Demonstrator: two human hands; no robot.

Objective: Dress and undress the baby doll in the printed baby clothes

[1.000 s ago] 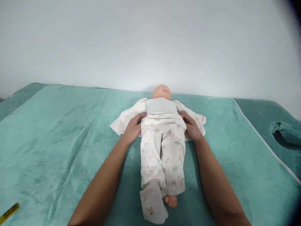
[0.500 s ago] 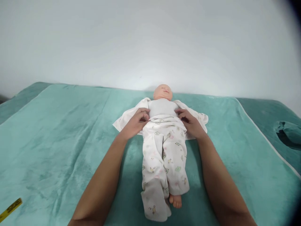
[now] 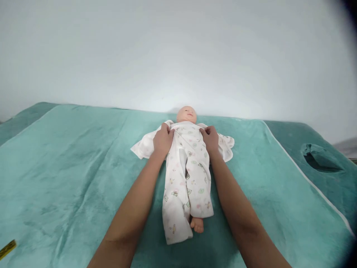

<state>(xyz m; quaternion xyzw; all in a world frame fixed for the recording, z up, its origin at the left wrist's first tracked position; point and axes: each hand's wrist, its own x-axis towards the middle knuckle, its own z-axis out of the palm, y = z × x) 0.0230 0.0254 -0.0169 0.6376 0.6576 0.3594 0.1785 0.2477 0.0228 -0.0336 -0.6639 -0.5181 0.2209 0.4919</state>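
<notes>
A baby doll (image 3: 187,113) lies on its back on a teal towel (image 3: 69,167), head toward the wall. White printed trousers (image 3: 185,178) cover it from the chest down, and one bare foot (image 3: 197,224) sticks out below. My left hand (image 3: 162,140) grips the waistband at the doll's left side near the shoulder. On the other side my right hand (image 3: 210,139) grips the same waistband. An open white top (image 3: 142,146) is spread out under the doll.
The towel covers a darker green padded table (image 3: 329,178) with a face hole (image 3: 319,158) at the right. A white wall rises behind. A yellow strip (image 3: 7,248) lies at the towel's lower left edge.
Both hands have slid the trouser waistband up from the doll's belly to its chest, hiding the grey torso. The trousers now sit higher on the legs.
</notes>
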